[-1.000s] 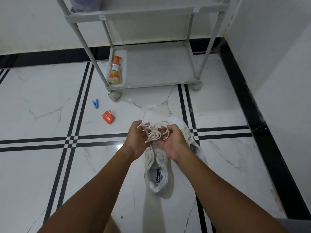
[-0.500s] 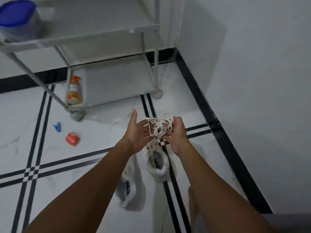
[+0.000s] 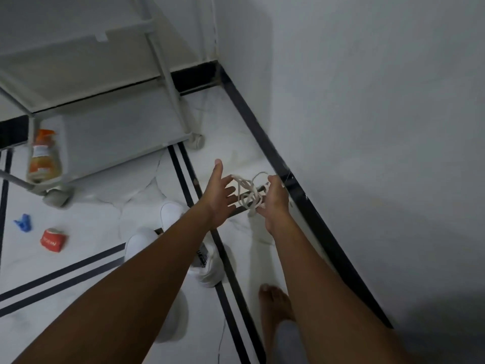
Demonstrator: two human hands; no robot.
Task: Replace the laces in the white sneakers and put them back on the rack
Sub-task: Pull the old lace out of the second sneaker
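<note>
A tangled bundle of off-white laces (image 3: pixel 248 195) hangs in the air between my hands, above the floor near the right wall. My right hand (image 3: pixel 274 203) holds the bundle from its right side with curled fingers. My left hand (image 3: pixel 219 195) is spread, its straight fingers at the left side of the bundle. Two white sneakers lie on the floor under my left forearm: one (image 3: pixel 207 266) to the right of the forearm with its opening showing, the other (image 3: pixel 139 243) mostly hidden by the arm. The grey rack (image 3: pixel 110 122) stands at the upper left.
An orange spray bottle (image 3: pixel 44 156) stands on the rack's bottom shelf. A blue clothes peg (image 3: pixel 23 222) and a small red packet (image 3: pixel 53 239) lie on the floor at the left. The white wall with a black skirting (image 3: pixel 301 190) runs along the right. My bare foot (image 3: pixel 275 303) is at the bottom.
The view has swung right toward the wall. My hands have carried the laces up and away from the sneakers, and my left hand has spread its fingers.
</note>
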